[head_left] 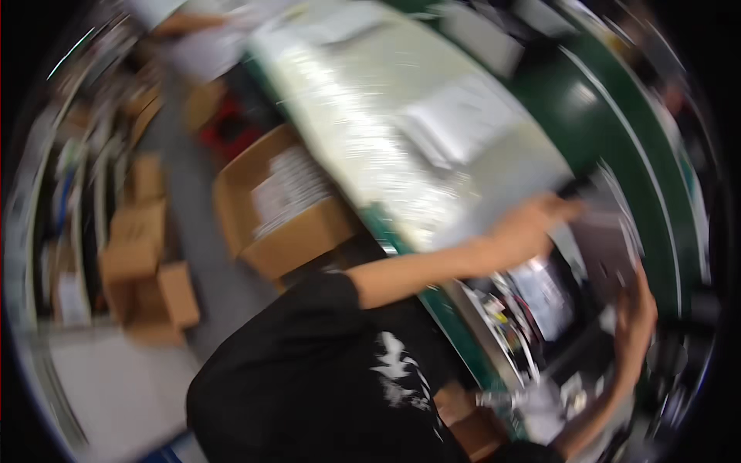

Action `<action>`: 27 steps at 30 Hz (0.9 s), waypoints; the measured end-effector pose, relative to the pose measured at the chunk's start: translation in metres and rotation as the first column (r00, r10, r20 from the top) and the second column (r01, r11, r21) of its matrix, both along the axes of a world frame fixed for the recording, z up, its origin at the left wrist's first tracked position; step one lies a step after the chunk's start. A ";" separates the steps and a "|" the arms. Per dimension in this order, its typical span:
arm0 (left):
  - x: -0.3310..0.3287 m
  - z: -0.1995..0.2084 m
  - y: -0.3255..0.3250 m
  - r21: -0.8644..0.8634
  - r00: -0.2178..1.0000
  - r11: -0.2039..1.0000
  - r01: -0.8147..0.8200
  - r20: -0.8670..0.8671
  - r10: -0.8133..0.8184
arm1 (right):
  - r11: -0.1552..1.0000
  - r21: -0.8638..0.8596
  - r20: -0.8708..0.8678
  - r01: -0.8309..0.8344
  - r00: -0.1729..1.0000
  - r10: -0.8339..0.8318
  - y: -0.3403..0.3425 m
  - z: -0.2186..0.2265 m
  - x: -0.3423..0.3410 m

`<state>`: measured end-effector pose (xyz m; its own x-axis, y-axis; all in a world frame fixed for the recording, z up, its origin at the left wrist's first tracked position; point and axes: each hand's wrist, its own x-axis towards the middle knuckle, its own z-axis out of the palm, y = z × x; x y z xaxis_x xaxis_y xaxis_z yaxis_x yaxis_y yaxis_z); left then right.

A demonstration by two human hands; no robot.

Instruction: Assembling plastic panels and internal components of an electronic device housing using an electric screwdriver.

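A flat grey-brown panel-like thing point(604, 241) is tilted at the right, over the dark green conveyor edge; blur hides its exact kind. My left hand point(529, 231) reaches across from a black sleeve, its bent fingers at the panel's upper left edge. At the lower right edge, my right hand point(636, 309) grips the same panel with its fingers along the side. Below my left hand sits an open tray point(502, 328) of small mixed parts and cables, beside a shiny, clear-wrapped dark item point(544, 297).
A long pale worktop point(370, 100) carries a white flat package point(459, 119). On its left stands an open carton point(301, 239) with white packets inside. Further left are more cartons point(139, 262) and shelving point(73, 208). A green conveyor point(587, 100) curves along the right. Another person's arm point(189, 23) shows at the top.
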<state>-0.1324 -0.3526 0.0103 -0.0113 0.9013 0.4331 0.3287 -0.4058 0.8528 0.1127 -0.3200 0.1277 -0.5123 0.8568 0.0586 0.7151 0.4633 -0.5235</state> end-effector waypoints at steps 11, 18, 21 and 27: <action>0.010 -0.002 -0.009 -0.019 0.962 0.989 -0.144 -0.237 0.136 | 0.991 -0.013 0.175 -0.133 0.976 0.134 0.032 -0.039 0.005; 0.011 0.008 -0.008 0.062 0.962 0.996 -0.066 -0.260 0.080 | 0.989 -0.005 0.388 -0.145 0.912 0.136 0.030 -0.071 -0.001; 0.003 0.000 -0.005 0.019 0.930 0.998 -0.067 -0.361 0.070 | 0.980 0.147 0.344 -0.135 0.936 0.078 0.021 -0.092 -0.015; 0.002 0.011 -0.009 -0.063 0.854 0.997 -0.054 -0.520 0.014 | 0.923 0.307 -0.186 0.231 0.966 -0.180 -0.053 -0.032 -0.019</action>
